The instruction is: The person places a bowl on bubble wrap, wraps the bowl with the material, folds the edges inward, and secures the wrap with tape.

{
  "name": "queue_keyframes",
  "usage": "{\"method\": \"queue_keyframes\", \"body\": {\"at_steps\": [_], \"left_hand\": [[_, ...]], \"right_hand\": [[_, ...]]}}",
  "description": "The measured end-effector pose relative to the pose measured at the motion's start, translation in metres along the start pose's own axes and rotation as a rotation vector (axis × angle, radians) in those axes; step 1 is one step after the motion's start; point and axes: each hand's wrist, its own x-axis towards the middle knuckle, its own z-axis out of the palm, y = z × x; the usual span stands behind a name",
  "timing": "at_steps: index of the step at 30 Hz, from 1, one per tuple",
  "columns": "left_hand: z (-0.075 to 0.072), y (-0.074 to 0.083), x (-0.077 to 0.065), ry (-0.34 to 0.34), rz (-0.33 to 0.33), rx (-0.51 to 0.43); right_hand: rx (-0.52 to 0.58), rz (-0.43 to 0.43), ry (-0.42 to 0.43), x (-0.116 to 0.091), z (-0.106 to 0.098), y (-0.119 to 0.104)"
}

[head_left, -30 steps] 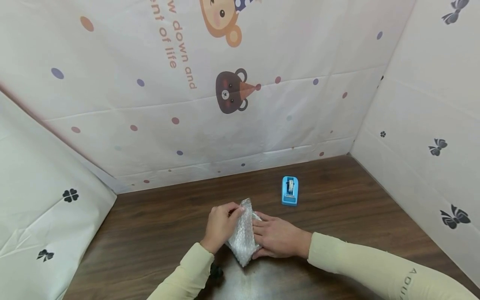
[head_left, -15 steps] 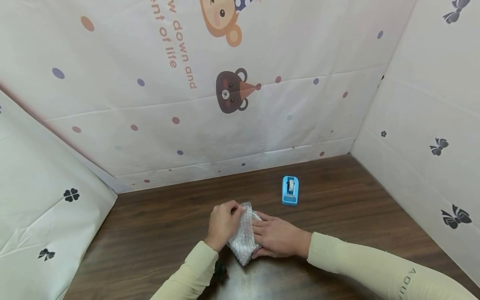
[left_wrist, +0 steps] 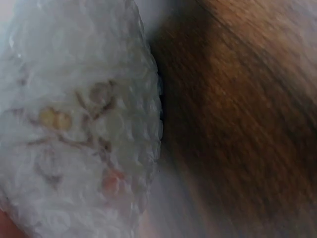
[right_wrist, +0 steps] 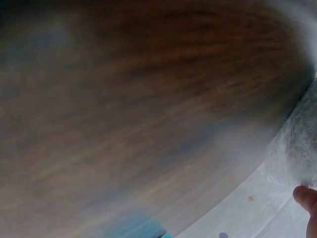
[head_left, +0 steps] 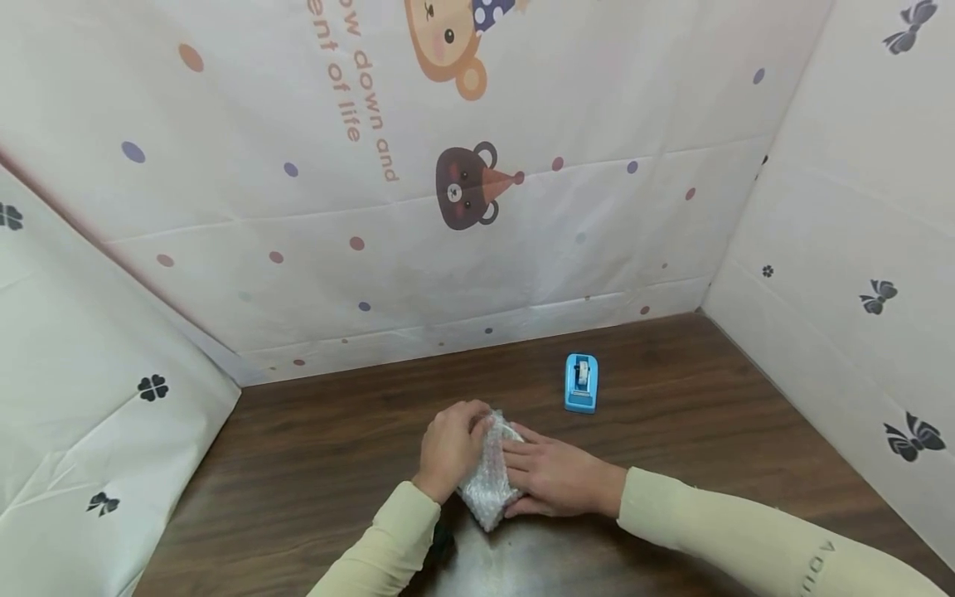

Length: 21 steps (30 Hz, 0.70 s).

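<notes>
A bubble-wrapped packet (head_left: 488, 489) lies on the table between the two hands. Through the bubble wrap (left_wrist: 69, 74) in the left wrist view shows a printed pattern of brown branches with yellow and orange spots; the wrapped item's shape is hidden. My left hand (head_left: 450, 448) grips the wrap's far left edge, thumb and fingers curled at the folded flap. From the right, my right hand (head_left: 558, 477) lies over the packet with extended fingers pressing on it, thumb at the near side. A fingertip (right_wrist: 304, 196) touches the wrap at the right wrist view's edge.
A blue tape dispenser (head_left: 581, 383) with a roll in it stands behind the right hand. The brown wooden table (head_left: 321, 464) ends at a printed cloth backdrop (head_left: 388, 274), with more cloth at both sides.
The upright flap of bubble wrap has come down flatter onto the packet, with the left hand following it slightly right. My right hand stays on the packet. The head view has shifted slightly.
</notes>
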Motion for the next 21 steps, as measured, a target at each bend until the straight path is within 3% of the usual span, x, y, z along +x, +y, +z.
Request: {"method": "queue_keyframes", "body": {"at_steps": [4, 9, 11, 16, 21], "left_hand": [[0.001, -0.001, 0.0, 0.014, 0.04, 0.021], [0.001, -0.003, 0.001, 0.033, 0.069, 0.025], [0.001, -0.004, 0.001, 0.032, 0.073, 0.027], [0.001, -0.004, 0.001, 0.024, 0.075, 0.042], [0.003, -0.004, 0.0, 0.04, 0.117, 0.09]], "right_hand": [[0.057, 0.006, 0.104, -0.007, -0.004, -0.001], [0.065, 0.006, 0.317, -0.009, -0.01, -0.002], [0.04, -0.019, 0.365, -0.007, -0.011, -0.002], [-0.065, -0.108, 0.359, -0.001, -0.011, -0.005], [-0.089, -0.101, 0.369, 0.003, -0.011, -0.008]]}}
